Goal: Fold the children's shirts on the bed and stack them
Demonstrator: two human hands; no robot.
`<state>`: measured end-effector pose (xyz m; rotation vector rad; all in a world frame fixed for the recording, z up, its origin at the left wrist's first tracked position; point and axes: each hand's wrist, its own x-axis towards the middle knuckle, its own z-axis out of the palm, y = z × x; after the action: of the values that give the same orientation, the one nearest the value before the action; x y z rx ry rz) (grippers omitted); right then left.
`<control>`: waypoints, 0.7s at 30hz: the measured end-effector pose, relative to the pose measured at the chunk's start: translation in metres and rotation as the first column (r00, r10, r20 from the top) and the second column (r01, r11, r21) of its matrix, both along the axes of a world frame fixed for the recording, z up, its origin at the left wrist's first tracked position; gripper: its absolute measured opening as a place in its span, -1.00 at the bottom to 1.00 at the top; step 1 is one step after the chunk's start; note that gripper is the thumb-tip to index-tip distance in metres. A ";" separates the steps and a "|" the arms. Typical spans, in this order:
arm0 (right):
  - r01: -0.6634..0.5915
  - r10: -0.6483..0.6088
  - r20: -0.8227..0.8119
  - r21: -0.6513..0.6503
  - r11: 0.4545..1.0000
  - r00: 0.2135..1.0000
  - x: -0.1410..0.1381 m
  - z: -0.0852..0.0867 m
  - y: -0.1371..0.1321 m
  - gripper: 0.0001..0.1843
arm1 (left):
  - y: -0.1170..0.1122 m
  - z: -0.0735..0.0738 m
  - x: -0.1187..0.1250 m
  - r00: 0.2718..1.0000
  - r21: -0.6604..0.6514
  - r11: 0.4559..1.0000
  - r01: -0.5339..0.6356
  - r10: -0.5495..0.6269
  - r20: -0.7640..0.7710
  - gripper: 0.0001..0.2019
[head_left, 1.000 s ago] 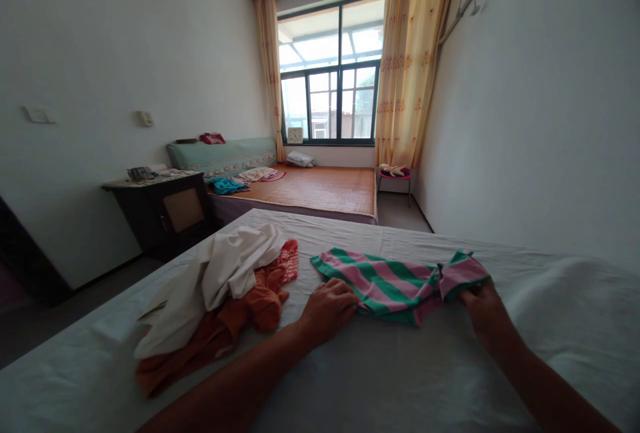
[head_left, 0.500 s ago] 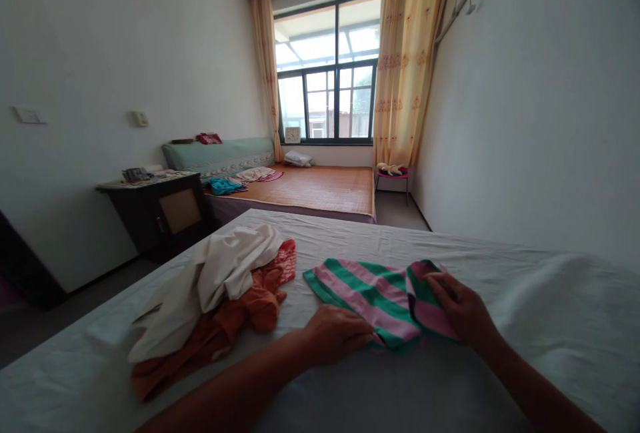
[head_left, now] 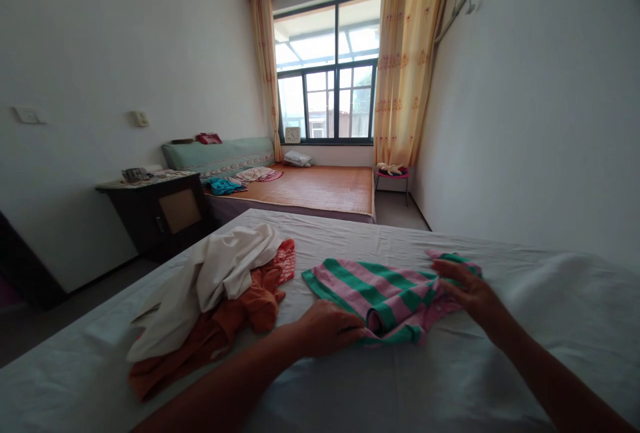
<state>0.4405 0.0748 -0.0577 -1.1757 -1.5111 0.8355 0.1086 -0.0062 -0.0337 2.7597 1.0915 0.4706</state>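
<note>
A pink and green striped garment (head_left: 380, 289) lies on the bed's white sheet (head_left: 350, 379) in front of me. My left hand (head_left: 327, 329) is closed on its near left edge, where the cloth is rolled over. At the garment's right end my right hand (head_left: 463, 286) pinches a corner of the cloth, thumb and fingers pressed together.
A heap of white cloth (head_left: 220, 269) over orange clothes (head_left: 235, 316) lies to the left on the bed. Beyond stand a dark cabinet (head_left: 160, 213), a second bed with a mat (head_left: 315, 189), a pink stool (head_left: 393, 176) and a window (head_left: 327, 86).
My right hand has drawn the garment's right end outward to the right again after folding it inward. My left hand stays at the near left edge.
</note>
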 end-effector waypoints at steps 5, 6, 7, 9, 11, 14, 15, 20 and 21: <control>-0.306 0.308 0.085 -0.038 0.951 0.948 -0.046 0.001 -0.032 -0.37 | 0.001 -0.008 -0.001 0.999 -0.053 0.999 0.001 -0.004 -0.046 -0.64; -0.283 0.285 0.077 -0.027 0.959 0.955 -0.049 -0.002 -0.033 -0.43 | 0.001 -0.008 -0.001 0.997 -0.062 0.998 0.002 -0.007 -0.072 -0.61; -0.273 0.273 0.098 -0.018 0.962 0.957 -0.051 -0.004 -0.033 -0.52 | 0.001 -0.007 -0.001 0.995 -0.065 0.998 0.002 -0.008 -0.100 -0.60; -0.303 0.288 0.259 0.019 0.953 0.922 -0.048 -0.006 -0.028 -0.75 | 0.000 -0.005 -0.001 0.990 -0.057 0.998 -0.008 0.000 -0.142 -0.67; -0.357 0.287 0.462 0.070 0.932 0.839 -0.040 -0.006 -0.022 -0.80 | 0.000 -0.001 -0.002 0.990 -0.052 0.998 -0.034 0.026 -0.139 -0.75; -0.317 0.170 0.548 0.185 0.930 0.819 -0.030 -0.003 -0.017 -0.73 | 0.004 0.004 -0.004 0.993 -0.081 0.990 -0.117 0.116 -0.019 -0.75; -0.268 0.117 0.516 0.227 0.936 0.848 -0.027 -0.001 -0.016 -0.73 | 0.006 0.006 -0.006 0.987 -0.095 0.984 -0.153 0.158 0.041 -0.73; -0.012 -0.081 0.386 0.233 0.972 0.919 -0.021 0.008 -0.017 -0.73 | 0.017 0.018 -0.017 0.899 -0.125 0.967 -0.223 0.254 0.357 -0.75; 0.000 -0.091 0.381 0.232 0.973 0.920 -0.021 0.010 -0.016 -0.73 | 0.019 0.020 -0.019 0.876 -0.141 0.966 -0.216 0.256 0.408 -0.75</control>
<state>0.4199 0.0586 -0.0482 -1.2464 -1.8394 0.3906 0.0895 0.0129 -0.0135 2.2917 1.2939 0.9724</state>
